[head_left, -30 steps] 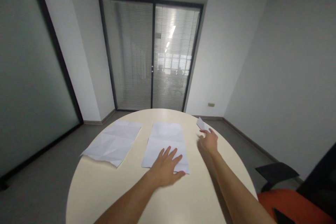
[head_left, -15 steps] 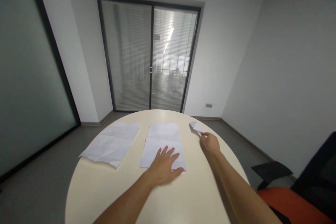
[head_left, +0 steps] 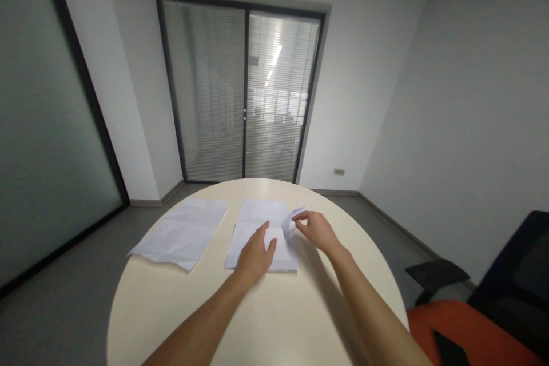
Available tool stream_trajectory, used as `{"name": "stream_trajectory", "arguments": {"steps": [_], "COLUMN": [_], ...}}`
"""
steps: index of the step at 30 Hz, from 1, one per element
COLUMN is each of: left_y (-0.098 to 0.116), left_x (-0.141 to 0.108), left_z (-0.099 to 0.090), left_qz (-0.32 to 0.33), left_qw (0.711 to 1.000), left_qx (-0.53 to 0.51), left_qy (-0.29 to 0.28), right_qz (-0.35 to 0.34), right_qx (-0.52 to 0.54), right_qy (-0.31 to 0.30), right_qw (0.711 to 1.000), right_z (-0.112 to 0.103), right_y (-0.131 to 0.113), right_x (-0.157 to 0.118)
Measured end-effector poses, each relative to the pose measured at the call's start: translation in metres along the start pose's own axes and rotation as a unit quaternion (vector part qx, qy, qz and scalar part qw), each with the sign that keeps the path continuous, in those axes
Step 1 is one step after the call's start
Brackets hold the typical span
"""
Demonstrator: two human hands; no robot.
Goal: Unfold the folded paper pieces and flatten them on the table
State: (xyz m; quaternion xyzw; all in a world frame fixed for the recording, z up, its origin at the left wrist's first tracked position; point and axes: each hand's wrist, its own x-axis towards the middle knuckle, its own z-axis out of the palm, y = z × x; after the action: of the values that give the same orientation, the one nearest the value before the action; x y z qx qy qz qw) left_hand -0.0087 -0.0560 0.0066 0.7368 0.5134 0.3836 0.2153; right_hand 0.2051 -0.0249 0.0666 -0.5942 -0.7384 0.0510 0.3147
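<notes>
In the middle of the round table (head_left: 184, 320), white sheets of paper (head_left: 246, 223) lie flat in what looks like a small stack. My left hand (head_left: 255, 254) rests over the near part of them, fingers and thumb apart, holding nothing. My right hand (head_left: 315, 229) pinches a small folded piece of paper (head_left: 289, 223) between thumb and fingertips, just above the right side of the sheets. Its exact folds are hard to make out. Farther left, a creased sheet (head_left: 184, 233) lies by itself, its near edge slightly lifted.
An office chair with an orange seat (head_left: 467, 334) and a black armrest (head_left: 437, 274) stands right of the table. Beyond the far table edge is a glazed partition with blinds (head_left: 206, 97). A white wall (head_left: 463, 114) runs along the right.
My right hand has carried the folded paper leftward from the table's right side to the middle sheets. My left hand has turned from flat and spread to partly raised on its side.
</notes>
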Motion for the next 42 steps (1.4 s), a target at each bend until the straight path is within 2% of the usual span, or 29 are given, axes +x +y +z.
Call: {"name": "stream_trajectory", "arguments": {"steps": [4,7,10,14,20,28,34,42], "left_y": [-0.005,-0.004,-0.003,-0.005,-0.003,-0.004,-0.002,-0.002], "left_x": [0.001,0.0,-0.001,0.002,0.01,0.009,0.009,0.009], "left_z": [0.004,0.006,0.007,0.01,0.009,0.009,0.008,0.008], "left_qz": [-0.025,-0.022,-0.014,-0.018,-0.076,-0.07,-0.083,-0.077], "left_qw": [0.999,0.998,0.997,0.997,0.996,0.996,0.995,0.996], "left_qx": [0.023,0.048,0.066,0.061,0.007,0.022,0.024,0.024], "left_qy": [-0.022,-0.04,-0.05,-0.047,-0.039,-0.04,-0.046,-0.04], "right_qz": [0.05,0.019,-0.023,-0.063,-0.157,-0.1,-0.055,-0.108], "right_qx": [0.036,0.003,-0.03,-0.05,-0.009,-0.05,-0.047,-0.051], "right_qy": [0.049,0.015,-0.008,-0.017,-0.004,0.001,0.026,0.002], "right_qw": [0.997,1.0,0.999,0.997,0.988,0.994,0.997,0.993], "right_z": [0.027,0.047,0.056,0.057,0.06,0.059,0.058,0.061], "right_y": [0.008,0.019,0.023,0.018,0.008,0.005,0.011,0.012], "right_x": [-0.013,-0.023,-0.024,-0.016,-0.012,-0.012,-0.011,-0.008]}}
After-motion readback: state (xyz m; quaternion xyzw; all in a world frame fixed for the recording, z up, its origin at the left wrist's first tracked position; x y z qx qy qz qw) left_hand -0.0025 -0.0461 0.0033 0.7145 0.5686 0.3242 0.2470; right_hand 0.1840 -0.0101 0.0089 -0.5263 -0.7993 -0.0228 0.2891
